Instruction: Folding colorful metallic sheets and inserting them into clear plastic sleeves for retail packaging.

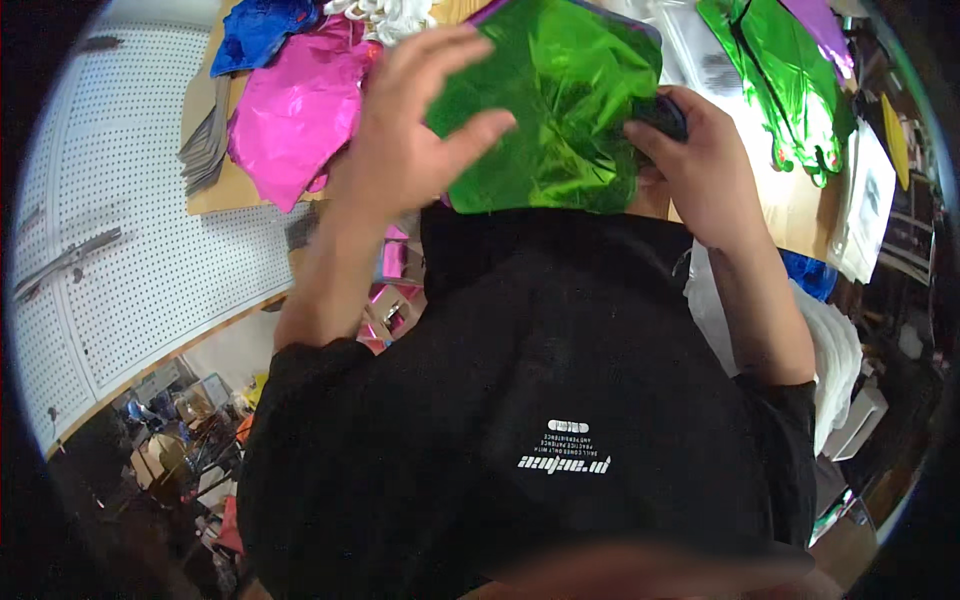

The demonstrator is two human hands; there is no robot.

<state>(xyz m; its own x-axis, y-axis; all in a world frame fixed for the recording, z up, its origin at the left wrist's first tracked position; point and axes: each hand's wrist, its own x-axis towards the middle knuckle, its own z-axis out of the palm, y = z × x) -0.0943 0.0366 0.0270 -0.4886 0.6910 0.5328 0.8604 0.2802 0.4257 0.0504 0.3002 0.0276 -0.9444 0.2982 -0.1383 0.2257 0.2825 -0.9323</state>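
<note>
A shiny green foil piece (pixel 560 100), creased and see-through in part, lies flat in front of me at the top middle. Over its left side my left hand (pixel 425 130) is raised with fingers and thumb apart, slightly blurred, holding nothing. At the right edge of the foil, my right hand (pixel 705 160) is closed, thumb against fingers, on a small dark piece (pixel 662 117). Whether that piece is part of the green foil I cannot tell. A purple edge shows from beneath the foil.
Pink foil (pixel 295 115), blue foil (pixel 262 35) and white cord (pixel 400 18) lie at the left on a wooden table (pixel 215 198). More green foil (pixel 790 80) with dark cords and clear plastic sleeves (pixel 690 45) lie at the right. A white pegboard (pixel 170 170) stands left.
</note>
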